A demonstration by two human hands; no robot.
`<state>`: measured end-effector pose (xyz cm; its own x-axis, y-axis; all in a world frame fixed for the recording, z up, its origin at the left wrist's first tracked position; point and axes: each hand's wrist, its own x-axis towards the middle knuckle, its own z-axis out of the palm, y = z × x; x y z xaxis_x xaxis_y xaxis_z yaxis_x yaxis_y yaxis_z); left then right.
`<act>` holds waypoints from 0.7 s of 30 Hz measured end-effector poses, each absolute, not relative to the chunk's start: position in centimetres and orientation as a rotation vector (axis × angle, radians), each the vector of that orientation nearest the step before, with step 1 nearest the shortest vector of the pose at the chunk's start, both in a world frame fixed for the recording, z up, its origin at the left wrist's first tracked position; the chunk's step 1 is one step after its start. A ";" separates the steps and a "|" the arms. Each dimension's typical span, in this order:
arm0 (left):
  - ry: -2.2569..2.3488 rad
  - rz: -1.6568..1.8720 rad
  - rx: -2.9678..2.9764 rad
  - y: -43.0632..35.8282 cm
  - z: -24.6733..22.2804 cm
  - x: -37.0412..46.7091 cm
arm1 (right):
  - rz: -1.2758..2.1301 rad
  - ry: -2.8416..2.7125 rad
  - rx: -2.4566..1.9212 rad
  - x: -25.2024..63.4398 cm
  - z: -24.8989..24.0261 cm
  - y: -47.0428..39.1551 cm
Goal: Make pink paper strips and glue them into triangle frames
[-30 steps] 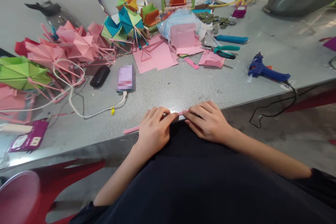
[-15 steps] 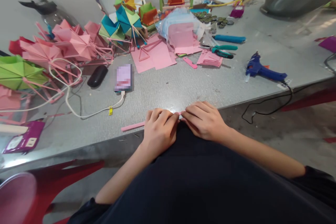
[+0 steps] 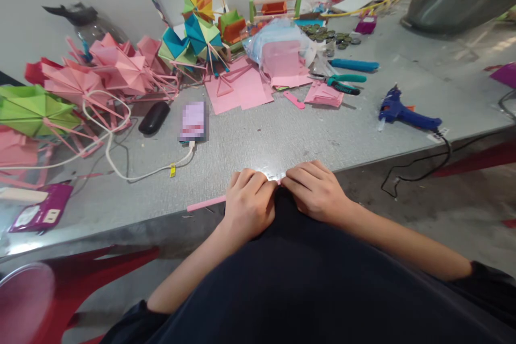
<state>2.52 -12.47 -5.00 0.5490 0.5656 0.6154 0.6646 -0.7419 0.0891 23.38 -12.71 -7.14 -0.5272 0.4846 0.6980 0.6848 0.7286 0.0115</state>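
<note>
At the front edge of the grey table (image 3: 242, 145), my left hand (image 3: 250, 201) is closed around a thin pink paper stick (image 3: 207, 203), whose far end sticks out to the left. Close beside it, my right hand (image 3: 316, 191) pinches the same stick near its right end. A short bit of pink shows between the two hands; the rest is hidden under my fingers. Pink paper sheets (image 3: 231, 91) lie further back, with a pile of small pink paper pieces (image 3: 324, 95) to their right.
Folded paper models (image 3: 121, 70) crowd the back left. A phone (image 3: 193, 121) on a white cable lies mid-left. Pliers (image 3: 346, 83), a pink cutter (image 3: 294, 99) and a blue glue gun (image 3: 407, 111) lie to the right. A metal bowl (image 3: 451, 5) stands back right; a red stool (image 3: 60, 285) is below left.
Both hands stay on the pink stick with only slight finger movement. The whole view has shifted a little, so the table's things appear slightly lower and further right.
</note>
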 end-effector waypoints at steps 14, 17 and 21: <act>-1.071 -0.699 -2.842 -13.7 -2.4 1.6 | -0.502 -2.350 -0.835 23.5 -4.7 -13.9; -1.286 -0.871 -2.934 -13.7 0.3 0.6 | -0.402 -2.221 -0.803 24.6 -2.6 -13.6; -1.810 -1.126 -3.175 -11.2 4.2 -0.6 | -0.205 -1.896 -0.846 26.3 1.0 -10.0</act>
